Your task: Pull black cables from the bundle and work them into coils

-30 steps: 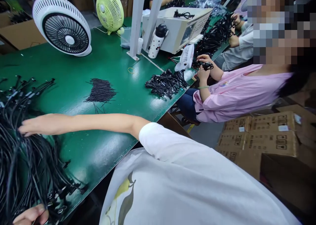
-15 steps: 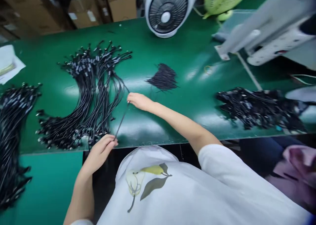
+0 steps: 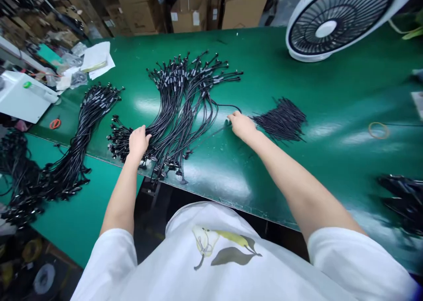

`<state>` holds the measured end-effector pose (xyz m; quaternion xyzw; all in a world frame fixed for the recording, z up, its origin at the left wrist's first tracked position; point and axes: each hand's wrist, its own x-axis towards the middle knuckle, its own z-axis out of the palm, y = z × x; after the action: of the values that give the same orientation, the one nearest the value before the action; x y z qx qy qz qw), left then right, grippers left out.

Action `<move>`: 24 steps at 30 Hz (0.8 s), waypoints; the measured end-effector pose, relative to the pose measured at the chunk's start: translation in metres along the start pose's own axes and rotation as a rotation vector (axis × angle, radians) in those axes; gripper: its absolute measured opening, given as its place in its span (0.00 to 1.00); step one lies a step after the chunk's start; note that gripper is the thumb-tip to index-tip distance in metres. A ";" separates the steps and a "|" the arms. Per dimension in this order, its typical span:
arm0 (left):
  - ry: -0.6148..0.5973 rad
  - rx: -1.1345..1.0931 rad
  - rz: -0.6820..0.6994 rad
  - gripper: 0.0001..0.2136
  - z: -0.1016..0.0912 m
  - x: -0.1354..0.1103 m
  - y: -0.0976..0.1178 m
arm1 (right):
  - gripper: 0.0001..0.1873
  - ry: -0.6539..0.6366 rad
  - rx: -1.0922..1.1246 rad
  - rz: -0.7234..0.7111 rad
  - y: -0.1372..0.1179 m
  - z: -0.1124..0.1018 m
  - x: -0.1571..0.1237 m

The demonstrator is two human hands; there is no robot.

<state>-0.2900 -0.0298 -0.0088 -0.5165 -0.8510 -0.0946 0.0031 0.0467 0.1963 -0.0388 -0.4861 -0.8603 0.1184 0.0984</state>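
A large fanned bundle of black cables (image 3: 180, 102) lies on the green table (image 3: 257, 173). My left hand (image 3: 138, 141) rests on the near ends of that bundle, fingers curled over the cables. My right hand (image 3: 242, 124) lies on the table just right of the bundle, fingers bent and touching a single black cable (image 3: 228, 108) that loops away from it. A small heap of short black ties (image 3: 282, 120) sits right beside my right hand.
A second cable bundle (image 3: 79, 138) lies to the left. A white fan (image 3: 333, 19) stands at the back right, a white machine (image 3: 23, 96) far left, papers (image 3: 95, 58) beyond, cardboard boxes (image 3: 190, 10) behind. A rubber band (image 3: 379, 130) and more cables (image 3: 401, 199) lie right.
The view has swung left. My left hand moved from the table's near edge onto the bundle's ends. My right hand stays by the bundle's right side on a single cable.
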 end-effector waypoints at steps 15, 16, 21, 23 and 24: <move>0.224 -0.284 0.465 0.12 -0.045 -0.009 0.064 | 0.29 0.039 0.074 -0.560 -0.134 -0.064 -0.032; 0.191 -0.300 0.481 0.13 -0.041 -0.015 0.073 | 0.27 0.021 0.084 -0.622 -0.145 -0.057 -0.024; 0.240 -0.363 0.283 0.13 -0.035 -0.035 0.074 | 0.17 -0.185 -0.038 -0.675 -0.134 -0.025 0.000; 0.263 -0.394 0.296 0.13 -0.048 -0.046 0.077 | 0.16 -0.152 0.062 -0.657 -0.117 -0.021 -0.008; 0.258 -0.413 0.355 0.12 -0.056 -0.053 0.083 | 0.17 -0.117 0.157 -0.663 -0.111 -0.021 -0.015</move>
<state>-0.1979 -0.0485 0.0541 -0.6307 -0.7027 -0.3286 0.0226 -0.0304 0.1303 0.0138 -0.1634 -0.9638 0.1736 0.1190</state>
